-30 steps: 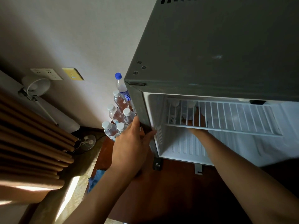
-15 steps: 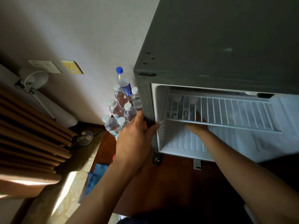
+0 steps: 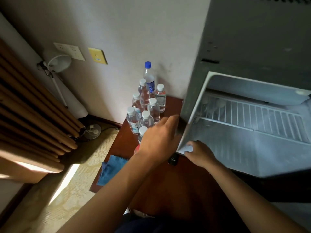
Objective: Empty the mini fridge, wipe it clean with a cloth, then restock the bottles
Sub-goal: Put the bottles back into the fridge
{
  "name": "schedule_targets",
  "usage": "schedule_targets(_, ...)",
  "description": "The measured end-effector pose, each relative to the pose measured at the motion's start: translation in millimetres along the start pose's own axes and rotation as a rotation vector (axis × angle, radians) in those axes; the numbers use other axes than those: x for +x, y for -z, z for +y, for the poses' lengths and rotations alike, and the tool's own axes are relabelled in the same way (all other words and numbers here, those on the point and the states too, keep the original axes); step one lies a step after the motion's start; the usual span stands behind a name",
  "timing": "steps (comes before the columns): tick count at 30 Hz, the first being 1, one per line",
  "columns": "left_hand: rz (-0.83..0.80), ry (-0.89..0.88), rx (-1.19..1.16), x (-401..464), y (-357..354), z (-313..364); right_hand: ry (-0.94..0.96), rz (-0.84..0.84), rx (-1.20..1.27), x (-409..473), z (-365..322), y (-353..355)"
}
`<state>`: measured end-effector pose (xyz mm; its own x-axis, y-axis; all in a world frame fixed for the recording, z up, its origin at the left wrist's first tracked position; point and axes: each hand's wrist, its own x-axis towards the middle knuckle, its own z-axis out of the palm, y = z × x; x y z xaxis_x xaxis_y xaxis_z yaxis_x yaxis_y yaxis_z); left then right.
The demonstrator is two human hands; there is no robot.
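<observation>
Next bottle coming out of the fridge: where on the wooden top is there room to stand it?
Bare wood on the wooden top between the blue cloth and the fridge front, near the person. The back corner by the wall is packed with bottles, with the left hand over it.

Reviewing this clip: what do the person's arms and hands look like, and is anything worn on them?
Both forearms are bare right to the bottom of the frame, with no sleeves showing. The left hand and right hand carry no gloves, and no watch, rings or bracelets are visible.

Eight bottles [image 3: 146, 105] stand in view (one blue-capped, seven white-capped), plus one blue cloth [image 3: 111, 170] and one fridge [image 3: 252, 64].
</observation>
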<state>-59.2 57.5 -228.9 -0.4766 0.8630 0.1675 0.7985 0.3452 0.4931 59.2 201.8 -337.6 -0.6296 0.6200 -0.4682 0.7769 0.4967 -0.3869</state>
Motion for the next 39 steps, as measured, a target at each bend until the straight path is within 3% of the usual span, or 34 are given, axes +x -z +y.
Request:
schedule_targets(6,0.051,0.109,0.034,-37,5,-49,0.099,-0.171,-0.028,-23,-43,-22)
schedule_targets(12,0.041,0.273,0.004,-49,19,-88,0.201,0.071,0.107,-33,-109,-20)
schedule_targets(16,-0.013,0.282,0.020,-55,31,-108,0.216,0.211,0.081,-23,-145,-17)
schedule_targets(26,-0.131,0.262,-0.077,-59,46,-160,0.108,0.148,-0.115,4,-192,-25)
schedule_targets(39,-0.292,0.243,-0.088,-54,57,-201,0.218,0.258,0.019,-14,-238,-24)
